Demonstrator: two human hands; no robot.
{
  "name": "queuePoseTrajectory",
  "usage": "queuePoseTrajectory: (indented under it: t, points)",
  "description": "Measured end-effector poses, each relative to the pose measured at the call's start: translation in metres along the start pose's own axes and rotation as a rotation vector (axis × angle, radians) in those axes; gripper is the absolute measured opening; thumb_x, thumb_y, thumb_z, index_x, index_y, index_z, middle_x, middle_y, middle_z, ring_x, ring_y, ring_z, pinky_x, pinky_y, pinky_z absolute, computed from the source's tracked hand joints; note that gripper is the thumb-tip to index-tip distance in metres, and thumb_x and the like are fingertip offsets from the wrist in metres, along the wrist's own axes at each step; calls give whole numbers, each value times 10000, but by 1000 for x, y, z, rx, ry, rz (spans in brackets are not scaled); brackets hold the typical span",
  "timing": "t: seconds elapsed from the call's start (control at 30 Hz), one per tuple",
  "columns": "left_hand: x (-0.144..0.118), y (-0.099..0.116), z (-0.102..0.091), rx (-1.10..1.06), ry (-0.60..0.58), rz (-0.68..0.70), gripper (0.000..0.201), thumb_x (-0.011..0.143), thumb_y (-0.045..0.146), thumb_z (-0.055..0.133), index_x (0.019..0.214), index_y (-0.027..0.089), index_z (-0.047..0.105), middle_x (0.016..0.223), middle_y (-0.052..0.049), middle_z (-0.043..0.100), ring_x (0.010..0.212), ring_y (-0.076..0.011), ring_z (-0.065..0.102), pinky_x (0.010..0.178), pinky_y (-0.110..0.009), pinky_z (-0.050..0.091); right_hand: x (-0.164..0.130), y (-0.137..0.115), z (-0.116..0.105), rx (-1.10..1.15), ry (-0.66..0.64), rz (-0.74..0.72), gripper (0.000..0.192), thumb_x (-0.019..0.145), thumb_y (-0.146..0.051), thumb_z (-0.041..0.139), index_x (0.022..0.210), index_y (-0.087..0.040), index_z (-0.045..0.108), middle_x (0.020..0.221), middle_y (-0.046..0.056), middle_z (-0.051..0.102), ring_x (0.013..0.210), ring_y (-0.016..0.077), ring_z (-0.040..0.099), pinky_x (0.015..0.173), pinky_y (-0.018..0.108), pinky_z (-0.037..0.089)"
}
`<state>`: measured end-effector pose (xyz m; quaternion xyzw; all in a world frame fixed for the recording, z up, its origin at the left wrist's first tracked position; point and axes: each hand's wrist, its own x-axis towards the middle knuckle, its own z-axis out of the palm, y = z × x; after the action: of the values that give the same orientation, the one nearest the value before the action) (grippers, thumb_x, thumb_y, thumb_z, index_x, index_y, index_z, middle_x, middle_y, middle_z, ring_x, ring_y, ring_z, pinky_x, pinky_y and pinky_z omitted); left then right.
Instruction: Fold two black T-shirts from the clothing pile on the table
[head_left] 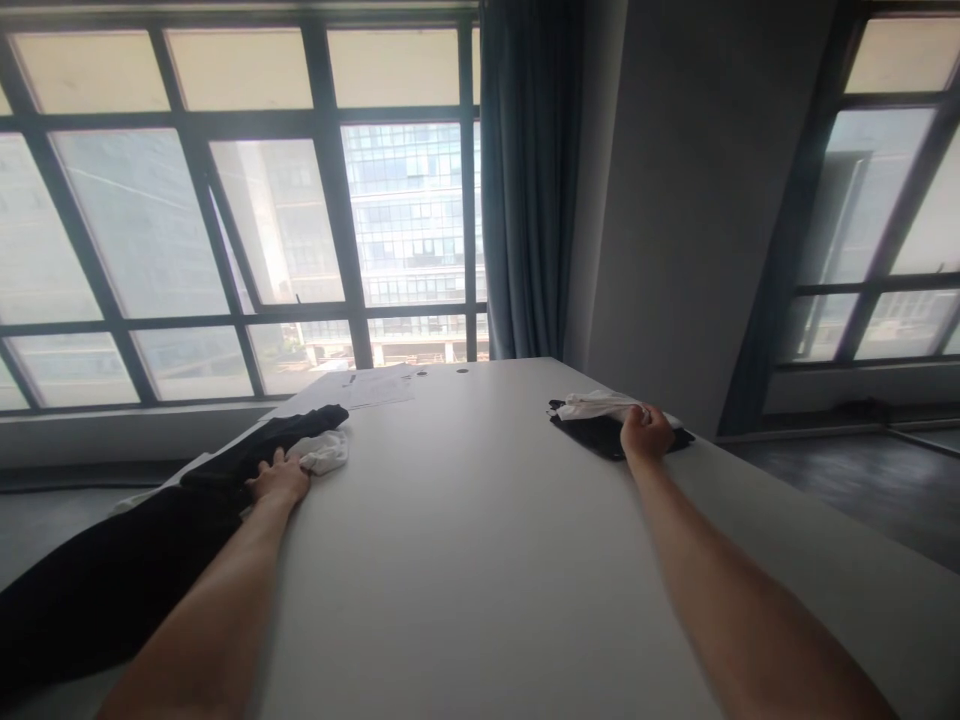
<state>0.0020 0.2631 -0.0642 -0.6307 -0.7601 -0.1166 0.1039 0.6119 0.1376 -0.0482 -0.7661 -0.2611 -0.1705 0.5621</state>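
Observation:
At the left side of the table, my left hand lies with its fingers spread over black clothing. A crumpled white cloth sits beside its fingertips on the table top. On the right, my right hand is closed on the edge of a white piece of cloth. That white cloth rests over a flat black folded cloth near the table's right edge. The exact kind of these garments cannot be made out.
The white table stretches away toward the windows. Sheets of paper lie at its far left, near two small dark round spots. Beyond its far end hang a blue-grey curtain and a grey pillar.

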Motion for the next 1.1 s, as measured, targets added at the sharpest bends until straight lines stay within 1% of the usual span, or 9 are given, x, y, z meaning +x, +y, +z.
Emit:
queuePoseTrajectory:
  t: [0.13,0.23,0.4,0.53,0.63,0.7,0.9,1.0,1.1]
  points:
    - [-27,17,-12,-37,-81,102,561,890,399,396,1407,217,516,1576,-192,301,1396,-453,315,1022,-727,244,1,-36,-18,77,73,-49,426,868,-248,370,1109,-37,652,1126,234,668,1070,305,608,933,364,449]
    - [-63,33,-21,-90,-130,246,631,886,453,439,1474,227,416,1606,-164,239,1466,-405,195,1080,-692,210,-16,-89,-34,174,19,-187,381,883,-257,352,1054,-87,647,1089,198,672,1038,280,603,909,351,456]
    - [-133,57,-51,-390,-151,598,783,837,566,536,1477,139,391,1532,-200,385,1413,-367,346,1134,-548,284,-87,-199,-66,523,-365,-440,304,883,-365,394,861,-183,636,814,57,639,831,223,585,730,302,476]
    - [-166,65,-87,-714,30,770,656,794,366,619,1394,133,494,1405,-186,545,1250,-338,542,1019,-449,451,-144,-257,-79,726,-732,-457,276,836,-365,493,607,-212,520,596,0,487,633,168,493,604,291,436]
    - [-166,60,-105,-840,168,797,334,739,166,554,1039,134,697,1072,-129,727,961,-287,673,826,-373,524,-166,-271,-79,814,-861,-329,321,783,-327,551,510,-215,425,527,-25,402,551,132,422,551,277,409]
    - [-157,50,-109,-860,190,751,224,719,146,531,859,141,706,879,-86,746,813,-253,682,721,-333,517,-169,-271,-76,872,-906,-208,289,748,-321,571,510,-205,455,535,-27,430,544,122,433,537,268,416]
    - [-124,22,-105,-957,173,654,270,828,360,567,888,146,721,793,-58,734,694,-194,656,623,-272,501,-153,-257,-61,953,-911,107,161,657,-310,613,583,-185,544,596,-18,539,578,119,506,525,239,448]
    - [-116,16,-101,-1016,186,625,370,860,469,564,885,136,723,723,-54,708,627,-171,623,573,-254,490,-149,-257,-64,1010,-894,73,206,668,-334,634,581,-195,510,565,-39,484,542,102,467,492,222,412]
    - [-113,14,-100,-1059,221,606,394,852,498,578,891,134,724,752,-66,707,683,-180,628,602,-259,503,-150,-262,-74,1149,-986,-114,297,694,-359,665,566,-208,444,550,-54,415,515,91,424,481,225,392]
